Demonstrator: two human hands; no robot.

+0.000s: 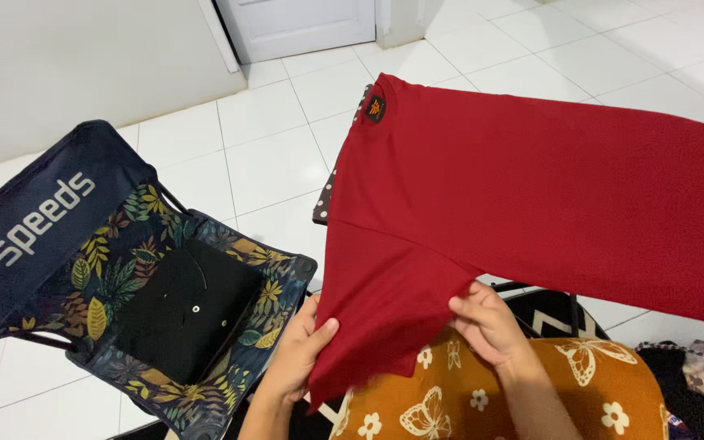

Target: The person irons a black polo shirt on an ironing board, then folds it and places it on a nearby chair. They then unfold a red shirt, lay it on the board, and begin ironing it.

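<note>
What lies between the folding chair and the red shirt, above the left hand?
Only bare white tiled floor separates the folding chair from the red shirt, in the head view.

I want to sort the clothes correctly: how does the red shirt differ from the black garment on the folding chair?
The red shirt is spread wide over a board; the black garment lies folded small on the folding chair seat. The left hand and right hand grip the red shirt's sleeve; nothing touches the black garment. Both are plain-coloured fabric.

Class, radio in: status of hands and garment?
Left hand and right hand both grip red shirt sleeve. Red knit shirt spread flat. Nothing obstructing.
</note>
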